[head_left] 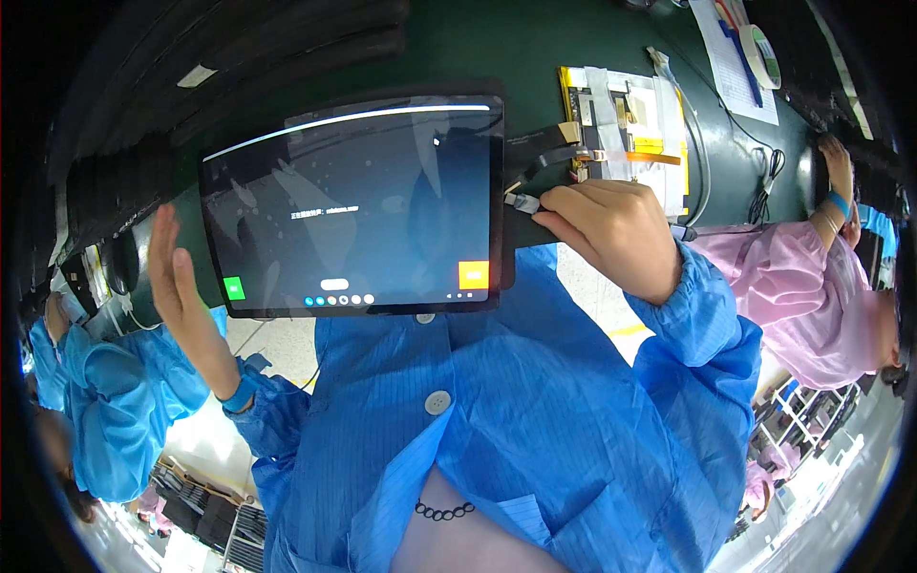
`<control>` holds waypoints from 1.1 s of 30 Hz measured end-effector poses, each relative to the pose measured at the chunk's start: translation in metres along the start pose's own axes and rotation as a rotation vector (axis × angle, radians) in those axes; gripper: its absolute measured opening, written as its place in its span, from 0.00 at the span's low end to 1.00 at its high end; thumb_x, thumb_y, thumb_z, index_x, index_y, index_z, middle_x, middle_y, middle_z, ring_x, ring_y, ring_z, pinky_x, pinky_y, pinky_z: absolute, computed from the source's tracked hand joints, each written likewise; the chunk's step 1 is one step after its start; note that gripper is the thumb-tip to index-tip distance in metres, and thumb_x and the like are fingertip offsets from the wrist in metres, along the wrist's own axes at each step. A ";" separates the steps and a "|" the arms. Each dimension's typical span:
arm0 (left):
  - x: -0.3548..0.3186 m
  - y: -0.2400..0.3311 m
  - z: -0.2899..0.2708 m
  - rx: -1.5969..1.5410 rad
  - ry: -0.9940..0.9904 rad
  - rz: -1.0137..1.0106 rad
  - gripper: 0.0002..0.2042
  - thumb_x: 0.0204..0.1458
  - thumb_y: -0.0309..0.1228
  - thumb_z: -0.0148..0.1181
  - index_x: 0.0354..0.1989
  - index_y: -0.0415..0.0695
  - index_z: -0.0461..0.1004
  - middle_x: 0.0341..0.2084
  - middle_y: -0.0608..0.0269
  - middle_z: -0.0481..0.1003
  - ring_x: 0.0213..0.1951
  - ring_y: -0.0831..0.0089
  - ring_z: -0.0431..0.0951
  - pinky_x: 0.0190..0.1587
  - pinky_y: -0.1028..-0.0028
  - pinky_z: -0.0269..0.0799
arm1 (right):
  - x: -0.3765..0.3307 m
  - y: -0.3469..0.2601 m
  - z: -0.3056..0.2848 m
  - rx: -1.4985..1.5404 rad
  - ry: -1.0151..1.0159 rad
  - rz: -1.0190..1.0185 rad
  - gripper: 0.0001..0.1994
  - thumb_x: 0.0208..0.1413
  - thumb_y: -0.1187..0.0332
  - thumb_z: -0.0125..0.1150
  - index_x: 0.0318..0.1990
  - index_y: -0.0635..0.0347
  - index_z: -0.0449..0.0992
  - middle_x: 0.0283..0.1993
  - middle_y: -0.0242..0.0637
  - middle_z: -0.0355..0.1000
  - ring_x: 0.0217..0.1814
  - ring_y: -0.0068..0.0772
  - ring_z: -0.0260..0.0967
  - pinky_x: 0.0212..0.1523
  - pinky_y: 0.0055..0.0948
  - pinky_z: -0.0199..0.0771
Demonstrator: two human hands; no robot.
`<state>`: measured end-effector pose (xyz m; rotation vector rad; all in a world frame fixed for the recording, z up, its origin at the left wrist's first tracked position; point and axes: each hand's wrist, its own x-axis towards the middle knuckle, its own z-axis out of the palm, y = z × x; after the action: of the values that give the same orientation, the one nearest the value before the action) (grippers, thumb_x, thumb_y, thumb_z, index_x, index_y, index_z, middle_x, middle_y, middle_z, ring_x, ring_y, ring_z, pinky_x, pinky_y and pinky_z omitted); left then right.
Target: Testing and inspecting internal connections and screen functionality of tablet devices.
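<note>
1. A black rectangular tablet with a lit glass screen (351,205) sits in front of the person's chest, above the dark green workbench (497,48).
2. The left hand (177,277) stands flat and open against the tablet's left edge, fingers spread upward, steadying it rather than gripping.
3. The right hand (611,229) is closed around a small grey cable plug (523,202) at the tablet's right edge; a flat black ribbon cable (549,143) runs off to a yellow-taped test board (635,119).
4. Judging by the plug's position, the step in hand is connecting or disconnecting the plug at the side port; which one, I cannot tell.
5. The next move calls for a straight, level push or pull while the left palm braces.
</note>
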<state>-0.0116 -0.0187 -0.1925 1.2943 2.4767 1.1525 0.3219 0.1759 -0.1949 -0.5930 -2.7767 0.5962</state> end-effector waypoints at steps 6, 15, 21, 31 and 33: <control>-0.005 -0.008 0.019 -0.110 -0.096 -0.033 0.26 0.58 0.47 0.40 0.62 0.48 0.58 0.63 0.59 0.56 0.65 0.63 0.53 0.65 0.66 0.45 | 0.001 -0.001 -0.006 0.035 -0.090 -0.015 0.07 0.48 0.69 0.62 0.30 0.62 0.73 0.23 0.39 0.71 0.24 0.38 0.70 0.27 0.31 0.71; -0.004 -0.003 0.027 -0.231 -0.218 -0.009 0.34 0.54 0.56 0.36 0.64 0.46 0.54 0.65 0.61 0.51 0.67 0.66 0.47 0.66 0.68 0.41 | 0.016 0.016 -0.008 0.033 -0.177 -0.197 0.08 0.48 0.64 0.59 0.26 0.59 0.70 0.22 0.37 0.68 0.27 0.38 0.71 0.26 0.34 0.70; -0.006 0.007 0.028 -0.290 -0.149 -0.067 0.37 0.48 0.63 0.39 0.63 0.53 0.57 0.65 0.62 0.52 0.67 0.63 0.46 0.66 0.61 0.40 | 0.026 0.015 -0.017 -0.096 -0.252 -0.192 0.08 0.50 0.64 0.57 0.27 0.59 0.71 0.23 0.37 0.69 0.28 0.38 0.71 0.27 0.34 0.70; -0.024 -0.001 0.001 -0.336 0.077 -0.125 0.30 0.56 0.49 0.38 0.61 0.38 0.58 0.60 0.52 0.58 0.64 0.60 0.54 0.66 0.64 0.42 | 0.012 -0.018 -0.062 -0.202 0.003 -0.186 0.09 0.41 0.68 0.66 0.32 0.58 0.77 0.27 0.32 0.74 0.24 0.30 0.73 0.25 0.27 0.73; -0.020 -0.002 -0.004 -0.393 0.102 -0.060 0.30 0.56 0.50 0.39 0.61 0.40 0.58 0.60 0.49 0.58 0.63 0.57 0.55 0.66 0.61 0.43 | 0.028 0.009 -0.080 -0.143 0.076 0.040 0.06 0.46 0.70 0.62 0.34 0.56 0.78 0.30 0.35 0.76 0.25 0.32 0.74 0.26 0.26 0.73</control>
<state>-0.0014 -0.0364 -0.1956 1.0668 2.1793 1.6218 0.3254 0.2227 -0.1238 -0.6877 -2.7577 0.3767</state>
